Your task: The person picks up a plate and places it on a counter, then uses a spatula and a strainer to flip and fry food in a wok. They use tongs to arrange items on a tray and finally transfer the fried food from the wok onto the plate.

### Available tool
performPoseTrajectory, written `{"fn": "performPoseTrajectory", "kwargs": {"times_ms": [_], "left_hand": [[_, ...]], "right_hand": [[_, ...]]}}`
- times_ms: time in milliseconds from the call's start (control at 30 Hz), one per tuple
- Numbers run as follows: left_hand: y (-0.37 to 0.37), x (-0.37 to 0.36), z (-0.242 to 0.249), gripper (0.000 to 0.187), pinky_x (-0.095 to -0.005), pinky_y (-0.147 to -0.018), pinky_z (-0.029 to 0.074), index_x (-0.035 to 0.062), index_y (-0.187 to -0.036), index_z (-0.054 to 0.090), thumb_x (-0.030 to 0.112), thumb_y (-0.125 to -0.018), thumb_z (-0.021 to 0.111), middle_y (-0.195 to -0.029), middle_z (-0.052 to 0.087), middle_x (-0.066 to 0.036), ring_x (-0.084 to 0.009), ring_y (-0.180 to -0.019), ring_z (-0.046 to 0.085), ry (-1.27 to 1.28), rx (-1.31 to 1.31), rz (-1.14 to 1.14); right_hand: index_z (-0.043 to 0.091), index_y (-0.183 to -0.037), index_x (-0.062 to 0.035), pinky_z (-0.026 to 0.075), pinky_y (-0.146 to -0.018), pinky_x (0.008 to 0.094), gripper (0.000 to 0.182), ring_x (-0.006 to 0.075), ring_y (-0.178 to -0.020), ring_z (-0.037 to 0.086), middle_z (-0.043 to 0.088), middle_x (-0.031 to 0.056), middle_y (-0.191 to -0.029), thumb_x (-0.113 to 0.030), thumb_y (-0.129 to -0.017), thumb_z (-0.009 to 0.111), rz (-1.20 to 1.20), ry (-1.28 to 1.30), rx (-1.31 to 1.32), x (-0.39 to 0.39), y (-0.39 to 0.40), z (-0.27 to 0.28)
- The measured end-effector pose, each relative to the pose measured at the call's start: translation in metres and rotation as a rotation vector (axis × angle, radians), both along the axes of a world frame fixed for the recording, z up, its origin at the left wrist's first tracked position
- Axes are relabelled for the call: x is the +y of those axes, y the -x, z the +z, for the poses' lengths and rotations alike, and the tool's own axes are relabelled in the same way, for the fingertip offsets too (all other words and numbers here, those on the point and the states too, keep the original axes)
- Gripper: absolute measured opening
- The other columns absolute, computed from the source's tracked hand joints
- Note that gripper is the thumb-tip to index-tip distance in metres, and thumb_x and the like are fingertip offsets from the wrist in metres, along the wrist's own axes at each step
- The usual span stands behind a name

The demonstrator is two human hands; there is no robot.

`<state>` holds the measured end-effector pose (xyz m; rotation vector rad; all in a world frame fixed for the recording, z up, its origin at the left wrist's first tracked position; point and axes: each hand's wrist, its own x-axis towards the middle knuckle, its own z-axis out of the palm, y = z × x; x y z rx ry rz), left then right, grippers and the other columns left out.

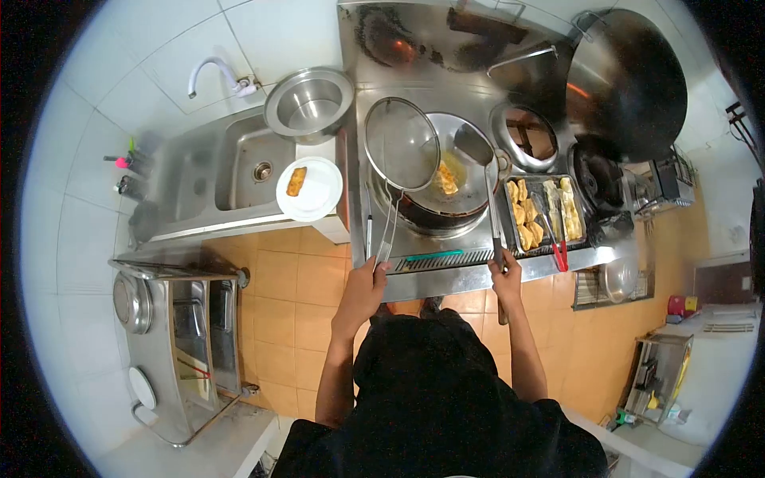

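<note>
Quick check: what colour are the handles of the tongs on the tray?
Red handles, seen in the head view.

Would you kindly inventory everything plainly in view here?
Strainer: one, silver, over pan's left.
Utensil: one, dark head, over pan.
Pan: one, grey, on stove.
Frying food: count unclear, golden, in pan.
Tray: one, silver, right of pan.
Food pieces: several, golden, in tray.
Tongs: one pair, red handles, on tray.
Plate: one, white, right of sink.
Loose piece: one, brown, on plate.
Basin: one, silver, behind plate.
Sink: one, steel, left.
Tap: one, white, above sink.
Wok or lid: one, dark, back right.
Cart: one, metallic, lower left.
Left hand: one, on strainer's handle.
Right hand: one, on utensil's handle.
</note>
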<state>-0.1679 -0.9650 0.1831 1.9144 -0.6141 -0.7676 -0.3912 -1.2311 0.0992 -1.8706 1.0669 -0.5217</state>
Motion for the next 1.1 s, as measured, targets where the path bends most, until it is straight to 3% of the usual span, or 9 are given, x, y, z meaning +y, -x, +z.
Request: {"fn": "performPoseTrajectory", "kwargs": {"times_ms": [100, 167, 267, 400, 533, 667, 767, 867, 1100], "left_hand": [[0.002, -0.005, -0.006, 0.029, -0.0375, -0.057, 0.045, -0.0032, -0.103, 0.063, 0.021, -0.101, 0.048, -0.065, 0.059, -0.017, -0.0226, -0.055, 0.057, -0.014, 0.007, -0.048], [0.005, -0.007, -0.009, 0.029, -0.0447, -0.062, 0.046, -0.0052, -0.102, 0.064, 0.019, -0.1, 0.047, -0.068, 0.062, -0.023, -0.0371, -0.064, 0.064, 0.008, 0.011, -0.075], [0.008, -0.02, -0.019, 0.028, -0.0445, -0.062, 0.047, -0.0047, -0.101, 0.063, 0.019, -0.1, 0.048, -0.068, 0.063, -0.023, -0.0376, -0.064, 0.064, 0.035, -0.052, -0.119], [0.02, -0.045, -0.033, 0.028, -0.0459, -0.063, 0.048, -0.0044, -0.101, 0.063, 0.02, -0.1, 0.048, -0.07, 0.063, -0.025, -0.0397, -0.067, 0.065, 0.03, -0.039, -0.103], [0.043, -0.059, -0.035, 0.024, -0.051, -0.063, 0.049, -0.0024, -0.1, 0.062, 0.019, -0.098, 0.05, -0.071, 0.063, -0.028, -0.0457, -0.07, 0.063, 0.015, -0.27, -0.045], [0.069, -0.059, -0.032, 0.02, -0.0507, -0.064, 0.05, 0.0007, -0.105, 0.064, 0.014, -0.094, 0.055, -0.072, 0.063, -0.028, -0.0455, -0.07, 0.063, -0.114, -0.36, -0.017], [0.082, -0.05, -0.042, 0.038, -0.0476, -0.072, 0.053, 0.0007, -0.124, 0.062, 0.008, -0.086, 0.057, -0.094, 0.066, -0.028, -0.0423, -0.082, 0.066, -0.071, -0.488, 0.091], [0.084, -0.033, -0.072, 0.04, -0.0442, -0.079, 0.054, -0.0007, -0.125, 0.061, 0.007, -0.085, 0.057, -0.101, 0.066, -0.029, -0.0418, -0.088, 0.067, -0.093, -0.608, 0.139], [0.087, -0.025, -0.098, 0.05, -0.0479, -0.081, 0.052, -0.0005, -0.129, 0.058, 0.012, -0.081, 0.063, -0.104, 0.066, -0.025, -0.0425, -0.094, 0.064, -0.182, -0.597, 0.134]], "right_hand": [[0.058, -0.129, 0.0004, 0.041, -0.058, 0.0234, 0.041, 0.0071, -0.071, 0.05, 0.059, 0.0012, -0.088, -0.01, -0.09, 0.066, -0.093, -0.04, -0.114, 0.023, 0.003, 0.014], [0.049, -0.138, -0.0018, 0.041, -0.051, 0.0225, 0.048, 0.0056, -0.063, 0.048, 0.054, 0.0, -0.084, -0.012, -0.093, 0.063, -0.125, -0.143, -0.122, 0.03, 0.012, 0.018], [0.04, -0.145, -0.0031, 0.046, -0.056, 0.0242, 0.055, 0.0089, -0.071, 0.052, 0.061, 0.0067, -0.103, -0.006, -0.094, 0.06, -0.112, -0.343, -0.083, 0.049, 0.007, 0.054], [0.034, -0.15, -0.0089, 0.042, -0.049, 0.0224, 0.059, 0.0048, -0.06, 0.045, 0.055, 0.001, -0.091, -0.003, -0.095, 0.056, 0.044, -0.387, -0.16, 0.046, 0.002, 0.058], [0.042, -0.144, -0.0044, 0.045, -0.07, 0.0228, 0.051, 0.0065, -0.084, 0.052, 0.058, 0.0057, -0.12, -0.003, -0.096, 0.058, 0.094, -0.146, -0.172, 0.025, 0.006, 0.042], [0.045, -0.142, -0.0038, 0.044, -0.065, 0.0219, 0.046, 0.0063, -0.079, 0.051, 0.058, 0.005, -0.115, -0.005, -0.097, 0.057, 0.039, -0.147, -0.346, 0.008, 0.022, 0.043], [0.043, -0.144, -0.007, 0.038, -0.048, 0.0198, 0.048, 0.0022, -0.059, 0.046, 0.055, 0.0008, -0.099, -0.009, -0.098, 0.056, 0.0, -0.082, -0.395, -0.008, 0.042, 0.033], [0.046, -0.142, -0.0043, 0.042, -0.058, 0.0218, 0.045, 0.0053, -0.071, 0.049, 0.057, 0.0042, -0.106, -0.014, -0.099, 0.057, -0.028, -0.183, -0.402, -0.022, 0.06, 0.027], [0.046, -0.142, -0.0028, 0.039, -0.052, 0.0217, 0.046, 0.0043, -0.064, 0.046, 0.059, 0.005, -0.104, -0.017, -0.099, 0.056, 0.002, -0.303, -0.403, -0.045, 0.084, 0.025]]}}
